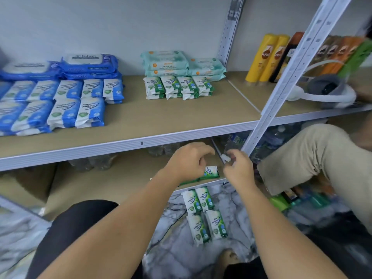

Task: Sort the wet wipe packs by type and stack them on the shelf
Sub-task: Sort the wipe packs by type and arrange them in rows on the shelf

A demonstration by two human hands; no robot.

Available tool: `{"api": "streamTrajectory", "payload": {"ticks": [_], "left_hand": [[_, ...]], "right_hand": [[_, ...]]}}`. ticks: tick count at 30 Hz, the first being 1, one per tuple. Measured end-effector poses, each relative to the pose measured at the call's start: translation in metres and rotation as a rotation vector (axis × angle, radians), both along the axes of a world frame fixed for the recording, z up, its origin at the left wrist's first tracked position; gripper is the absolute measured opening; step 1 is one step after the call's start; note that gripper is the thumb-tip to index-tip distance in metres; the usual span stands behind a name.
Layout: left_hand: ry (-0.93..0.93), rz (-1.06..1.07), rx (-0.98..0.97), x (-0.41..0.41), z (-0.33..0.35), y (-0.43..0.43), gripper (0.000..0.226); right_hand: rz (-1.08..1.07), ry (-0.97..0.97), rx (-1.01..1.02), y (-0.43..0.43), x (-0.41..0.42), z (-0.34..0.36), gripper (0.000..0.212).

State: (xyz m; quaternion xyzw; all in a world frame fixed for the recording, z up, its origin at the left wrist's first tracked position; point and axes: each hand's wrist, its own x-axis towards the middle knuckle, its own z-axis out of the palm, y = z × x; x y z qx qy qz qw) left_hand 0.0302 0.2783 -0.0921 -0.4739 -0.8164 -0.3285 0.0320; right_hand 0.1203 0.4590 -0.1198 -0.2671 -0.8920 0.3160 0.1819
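Blue packs point(60, 101) lie upper left, the green stack point(177, 86) mid-shelf. The left hand point(187, 162) curls over a green pack point(211, 172). The right hand point(239, 168) is curled too, and neither grip is clear. Likely gathering greens; next, lift this pack to the stack.

Both forearms run bare down to the left hand point(189, 160) and right hand point(238, 168). Black legwear point(76, 228) covers the knees at seven and five o'clock; bare toes point(228, 256) show at six.
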Motion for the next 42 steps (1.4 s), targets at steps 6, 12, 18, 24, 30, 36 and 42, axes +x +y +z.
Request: {"api": "streamTrajectory", "payload": {"ticks": [6,12,18,24,30,36,42], "left_hand": [[-0.582,0.181,-0.418,0.011,-0.082,-0.014,0.05],[-0.998,0.355,-0.493,0.027,-0.177,-0.022,0.053],[-1.028,0.259,-0.719,0.059,-0.261,-0.015,0.068],[-1.343,0.424,-0.655,0.073,-0.318,0.002,0.068],[-1.355,0.551,-0.428,0.068,-0.348,0.014,0.03],[-1.347,0.619,-0.32,0.072,-0.348,0.023,0.02],[-1.4,0.629,-0.308,0.082,-0.344,0.026,0.033]], "right_hand": [[0.101,-0.492,-0.134,-0.003,0.032,-0.057,0.024],[0.145,-0.753,-0.212,0.02,0.04,-0.121,0.034],[0.088,-0.876,-0.311,0.04,0.045,-0.185,0.026],[-0.004,-0.968,-0.397,0.045,0.049,-0.249,0.04],[-0.07,-0.937,-0.417,0.037,0.038,-0.291,0.03],[-0.212,-0.937,-0.464,0.031,0.032,-0.302,0.03],[-0.243,-0.988,-0.542,0.016,0.041,-0.297,0.028]]}}
